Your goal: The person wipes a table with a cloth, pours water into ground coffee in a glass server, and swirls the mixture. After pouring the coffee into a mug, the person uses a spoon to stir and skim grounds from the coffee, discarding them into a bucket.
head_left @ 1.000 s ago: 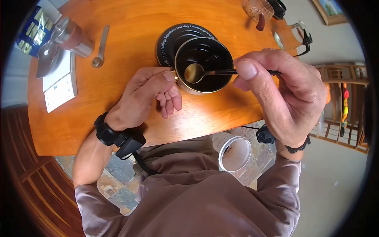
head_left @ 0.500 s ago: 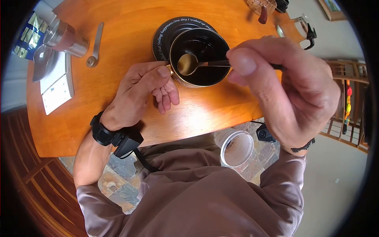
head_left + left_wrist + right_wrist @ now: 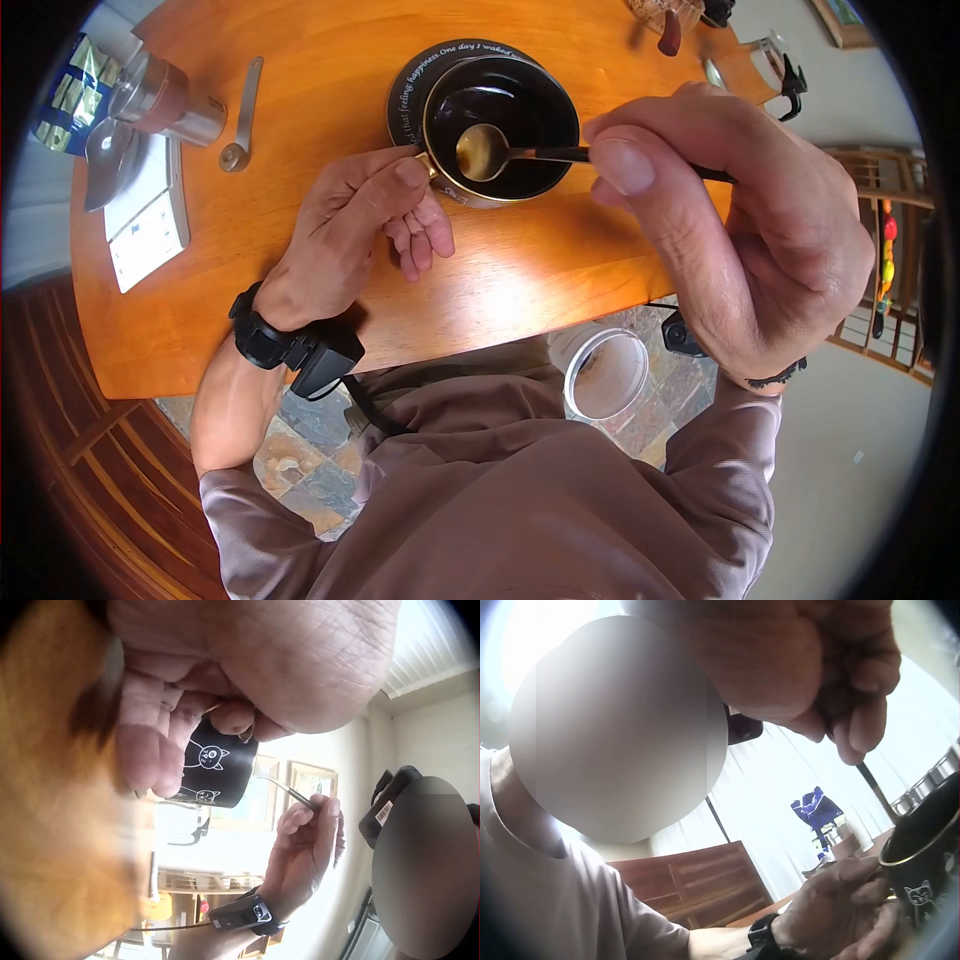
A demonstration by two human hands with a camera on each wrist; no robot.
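A black cup [image 3: 535, 110] with a gold rim stands in front of a dark lettered saucer [image 3: 405, 85], overlapping it in the head view. The left hand [image 3: 355, 220] pinches its gold handle between thumb and forefinger, other fingers loosely bent. White cat drawings mark the cup [image 3: 217, 769] in the left wrist view. The right hand [image 3: 740, 220] pinches the dark handle of a spoon [image 3: 483, 153], whose gold bowl is over the cup's opening. The right wrist view shows the right hand [image 3: 802, 667] above the cup [image 3: 922, 877]. Whether the spoon touches the cup, I cannot tell.
At the table's left are a steel grinder [image 3: 165, 100], a long-handled scoop [image 3: 243, 115], a white scale [image 3: 150, 225], a clear dish [image 3: 108, 160] and a blue bag [image 3: 75, 100]. Glass vessels, one a carafe [image 3: 750, 72], stand back right. A white bin [image 3: 607, 375] is below the edge.
The cup and left hand have shifted slightly up and left in the head view, which has itself moved. The right hand appears larger and farther right, with the spoon still over the cup.
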